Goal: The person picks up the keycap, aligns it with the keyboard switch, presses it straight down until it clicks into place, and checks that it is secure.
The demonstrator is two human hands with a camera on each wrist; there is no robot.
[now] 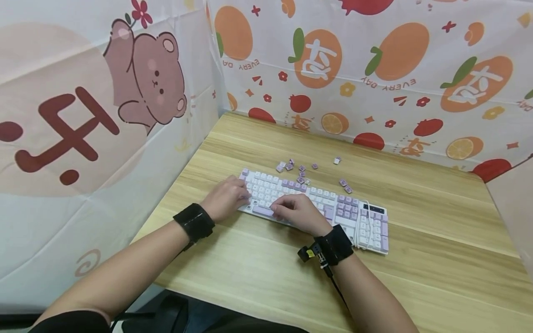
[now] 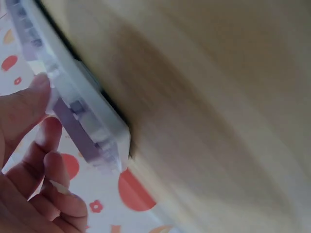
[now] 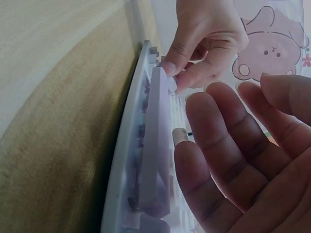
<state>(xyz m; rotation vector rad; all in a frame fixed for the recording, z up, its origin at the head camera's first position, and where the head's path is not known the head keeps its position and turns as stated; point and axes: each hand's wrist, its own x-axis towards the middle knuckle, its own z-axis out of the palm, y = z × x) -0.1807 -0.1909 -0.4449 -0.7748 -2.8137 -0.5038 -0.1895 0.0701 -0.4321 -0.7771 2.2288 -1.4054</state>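
Note:
A white and lilac keyboard (image 1: pixel 270 189) lies on the wooden table, its cable (image 1: pixel 361 222) looped around the right end. At the keyboard's left end, my left hand (image 1: pixel 226 196) pinches a small pale keycap (image 2: pixel 52 101) between thumb and index finger, low over the front row. Bare switches show beside it in the left wrist view. My right hand (image 1: pixel 297 212) hovers over the lilac space bar (image 3: pixel 156 145), its fingers loosely bent. Nothing shows between those fingers in the right wrist view.
Several loose lilac and white keycaps (image 1: pixel 301 174) are scattered behind the keyboard, with a pair (image 1: pixel 345 186) farther right. A printed curtain (image 1: pixel 266 74) hangs along the table's back and left sides. The table's front edge (image 1: pixel 216 303) is close to the person's body.

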